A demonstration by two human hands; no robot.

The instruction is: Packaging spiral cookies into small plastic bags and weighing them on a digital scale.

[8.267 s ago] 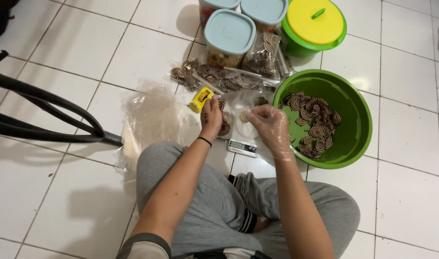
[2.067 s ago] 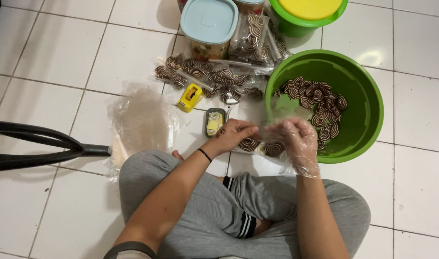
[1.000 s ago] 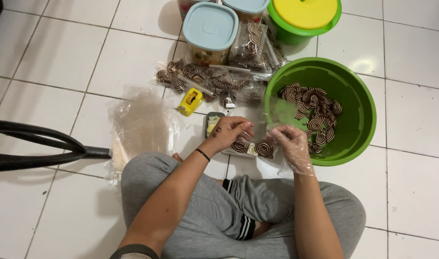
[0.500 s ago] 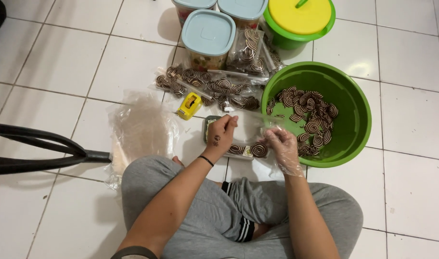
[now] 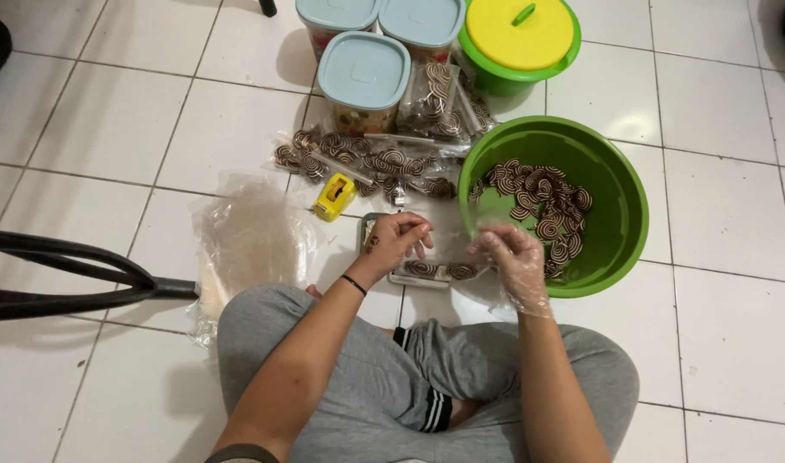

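My left hand [image 5: 398, 239] and my right hand [image 5: 510, 257], which wears a thin clear plastic glove, each pinch the top edge of a clear plastic bag [image 5: 451, 231] and hold it up over a small white scale [image 5: 420, 276]. Brown-and-cream swirl cookies lie in the bag's bottom on the scale. To the right of my right hand sits a green bowl [image 5: 617, 185] with several more swirl cookies [image 5: 540, 195]. I sit cross-legged on the white tile floor.
A yellow tape dispenser [image 5: 334, 197] lies left of my left hand. Sealed cookie bags [image 5: 358, 159] lie behind it. Lidded blue-top containers [image 5: 363, 73] and a green pot with a yellow lid [image 5: 519, 36] stand at the back. A stack of clear bags [image 5: 249, 240] and black bars [image 5: 75, 279] are at left.
Both hands have shifted slightly along the bag's top edge, still holding it over the scale. The camera view has tilted, showing more of the containers at the back.
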